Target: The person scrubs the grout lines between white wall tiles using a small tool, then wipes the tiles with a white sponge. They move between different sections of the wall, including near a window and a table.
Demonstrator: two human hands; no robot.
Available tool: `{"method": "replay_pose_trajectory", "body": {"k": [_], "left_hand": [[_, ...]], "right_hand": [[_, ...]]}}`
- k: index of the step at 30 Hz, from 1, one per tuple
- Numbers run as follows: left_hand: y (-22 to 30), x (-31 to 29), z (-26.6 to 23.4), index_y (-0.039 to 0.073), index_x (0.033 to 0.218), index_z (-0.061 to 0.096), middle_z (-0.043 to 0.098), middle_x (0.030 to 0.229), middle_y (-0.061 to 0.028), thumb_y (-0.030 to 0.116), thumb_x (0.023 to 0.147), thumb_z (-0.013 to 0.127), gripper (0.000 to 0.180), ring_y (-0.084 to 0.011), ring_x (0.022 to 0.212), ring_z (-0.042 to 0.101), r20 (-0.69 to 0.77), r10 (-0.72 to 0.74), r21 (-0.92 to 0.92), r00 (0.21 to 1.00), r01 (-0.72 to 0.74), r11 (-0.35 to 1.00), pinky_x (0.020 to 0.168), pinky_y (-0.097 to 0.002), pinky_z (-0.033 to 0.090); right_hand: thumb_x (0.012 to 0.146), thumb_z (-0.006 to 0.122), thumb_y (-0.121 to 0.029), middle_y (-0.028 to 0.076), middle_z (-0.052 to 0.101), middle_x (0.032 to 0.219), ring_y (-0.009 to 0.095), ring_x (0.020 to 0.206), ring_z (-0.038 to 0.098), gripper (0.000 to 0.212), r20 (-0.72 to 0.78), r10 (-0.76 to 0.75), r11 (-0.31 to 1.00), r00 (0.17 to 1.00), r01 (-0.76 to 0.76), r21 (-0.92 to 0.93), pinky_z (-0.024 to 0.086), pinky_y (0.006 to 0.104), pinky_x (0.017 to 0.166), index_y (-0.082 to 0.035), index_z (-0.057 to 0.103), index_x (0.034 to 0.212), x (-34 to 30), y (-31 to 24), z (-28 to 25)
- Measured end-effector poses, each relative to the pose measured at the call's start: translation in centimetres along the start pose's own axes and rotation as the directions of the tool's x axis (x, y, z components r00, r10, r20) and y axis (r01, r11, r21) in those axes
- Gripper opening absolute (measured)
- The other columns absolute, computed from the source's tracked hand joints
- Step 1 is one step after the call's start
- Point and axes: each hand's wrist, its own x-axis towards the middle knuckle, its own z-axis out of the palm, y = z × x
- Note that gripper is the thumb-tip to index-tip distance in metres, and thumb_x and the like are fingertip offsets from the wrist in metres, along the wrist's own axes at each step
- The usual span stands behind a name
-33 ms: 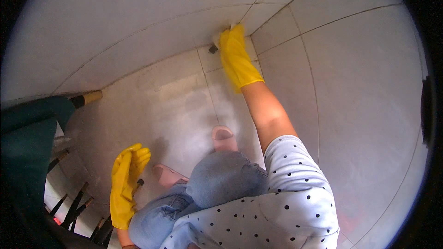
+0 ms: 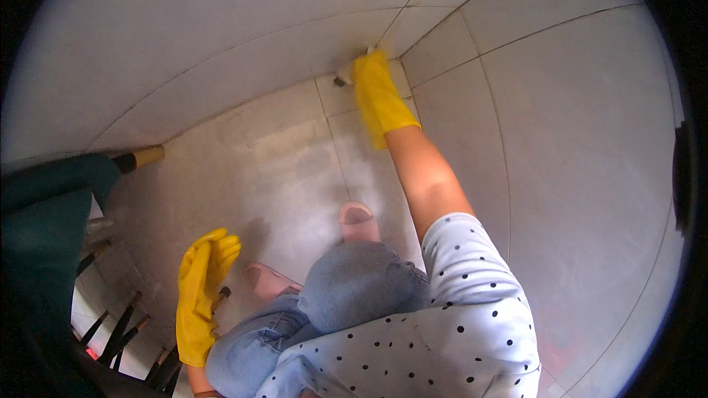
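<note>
Where tiled floor (image 2: 280,169) meets wall, right hand (image 2: 376,88) fingers clench a cloth (image 2: 345,74); left hand (image 2: 203,280) released.

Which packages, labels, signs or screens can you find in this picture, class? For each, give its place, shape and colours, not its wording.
None can be seen. The view shows only pale floor tiles, pale wall tiles, the person's yellow-gloved right hand at the corner and yellow-gloved left hand hanging free.
</note>
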Motion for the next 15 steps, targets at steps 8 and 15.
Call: {"method": "replay_pose_trajectory", "body": {"k": [8, 15], "left_hand": [[-2.1, 1.0, -3.8, -0.001, 0.130, 0.055, 0.064, 0.121, -0.0213, 0.034, 0.101, 0.052, 0.045, -0.0321, 0.111, 0.064, 0.005, -0.014, -0.032, 1.000, 0.014, 0.999, 0.101, -0.0438, 0.049], [-2.2, 0.9, -3.4, -0.001, 0.130, 0.055, 0.062, 0.122, -0.0226, 0.034, 0.101, 0.052, 0.045, -0.0326, 0.113, 0.063, 0.021, 0.019, -0.074, 1.000, -0.017, 0.997, 0.102, -0.0442, 0.049]], "right_hand": [[0.090, 0.062, -0.031, 0.015, 0.066, 0.100, 0.026, 0.084, 0.063, 0.043, 0.483, 0.175, 0.922, 0.858, -0.315, 0.224, 0.050, 0.0391, 0.072, -0.001, 0.056, 0.120, -3.5, 4.5, -0.3], [0.089, 0.064, -0.032, 0.015, 0.068, 0.098, 0.027, 0.082, 0.064, 0.040, 0.096, 0.115, 0.938, 0.989, -0.140, 0.318, 0.050, 0.0405, 0.072, -0.002, 0.059, 0.115, -0.6, 4.6, -3.0]]}}
